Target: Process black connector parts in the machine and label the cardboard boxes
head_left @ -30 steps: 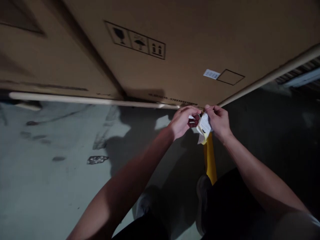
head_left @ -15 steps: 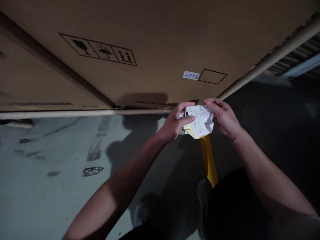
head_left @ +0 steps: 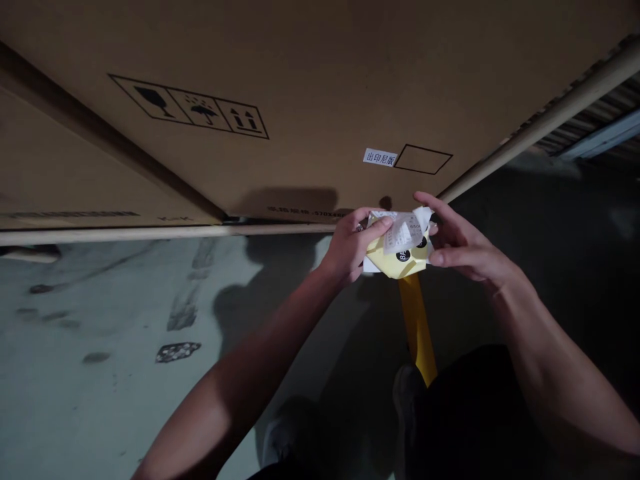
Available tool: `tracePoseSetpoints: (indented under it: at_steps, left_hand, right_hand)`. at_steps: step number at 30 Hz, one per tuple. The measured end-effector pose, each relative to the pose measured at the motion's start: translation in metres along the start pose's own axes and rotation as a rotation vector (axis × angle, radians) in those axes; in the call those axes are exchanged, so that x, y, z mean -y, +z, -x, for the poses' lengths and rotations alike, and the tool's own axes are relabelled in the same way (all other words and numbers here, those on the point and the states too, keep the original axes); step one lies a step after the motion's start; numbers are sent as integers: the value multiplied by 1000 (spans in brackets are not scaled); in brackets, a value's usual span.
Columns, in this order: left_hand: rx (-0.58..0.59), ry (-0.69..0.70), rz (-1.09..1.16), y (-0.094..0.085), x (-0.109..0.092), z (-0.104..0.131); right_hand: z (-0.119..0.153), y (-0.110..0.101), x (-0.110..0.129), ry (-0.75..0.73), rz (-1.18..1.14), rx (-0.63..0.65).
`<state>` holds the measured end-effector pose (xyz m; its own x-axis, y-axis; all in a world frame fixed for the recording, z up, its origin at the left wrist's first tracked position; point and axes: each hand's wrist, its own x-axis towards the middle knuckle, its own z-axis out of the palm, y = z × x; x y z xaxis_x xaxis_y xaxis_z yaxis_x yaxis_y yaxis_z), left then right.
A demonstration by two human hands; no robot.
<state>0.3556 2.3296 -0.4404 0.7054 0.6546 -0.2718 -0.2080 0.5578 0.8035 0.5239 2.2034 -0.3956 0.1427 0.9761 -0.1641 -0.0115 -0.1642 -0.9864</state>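
Observation:
My left hand (head_left: 347,248) pinches a small stack of label sheets, thumb on top and fingers underneath. A crumpled, translucent white printed label sheet (head_left: 406,232) lies uppermost, its right end curled up. Beneath it shows a yellow sticker sheet (head_left: 400,268) with round black stickers, and a white edge sticks out lower left. At the right end of the stack is my right hand (head_left: 465,248), fingers spread apart. Its thumb is close to the yellow sheet's edge; whether it touches, I cannot tell.
A large cardboard box (head_left: 310,87) with printed handling symbols and a white sticker (head_left: 379,157) stands in front. Another box (head_left: 65,167) adjoins it at the left. A yellow strip (head_left: 418,327) runs across the floor (head_left: 120,407) near my shoes.
My right hand has loosened from the sheets and opened, shifting slightly right. The white printed sheet has folded up and back, uncovering the yellow sheet and its black stickers.

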Motion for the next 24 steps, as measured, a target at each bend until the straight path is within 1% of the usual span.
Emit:
tracePoseSetpoints:
  at_steps: [3,5,8,12,15,18,21,22,24]
  left_hand:
    - [29,-45,94,2,3,-4]
    - [33,-79,143,2,5,-6]
    - [41,-141,179,0,8,-9]
    - [90,-228,183,-2,8,-10]
    - [67,-192,168,-2,9,-12]
    - [63,-144,162,-2,11,-14]
    - [144,-190,200,-1,11,-13]
    - [195,-193,211,0,10,-11]
    - [324,-153,211,-1,8,-7]
  right_hand:
    - [3,-2,1,-60,165,32]
    - [3,-1,2,-92,233,26]
    - [4,4,1,-147,319,-72]
    - [6,15,-3,-219,374,-233]
    - [8,24,-6,-245,383,-325]
    - [10,31,-9,-258,363,-387]
    - [8,35,-8,-271,311,-453]
    - [7,35,-7,-262,284,-485]
    - [6,34,-6,-222,211,-548]
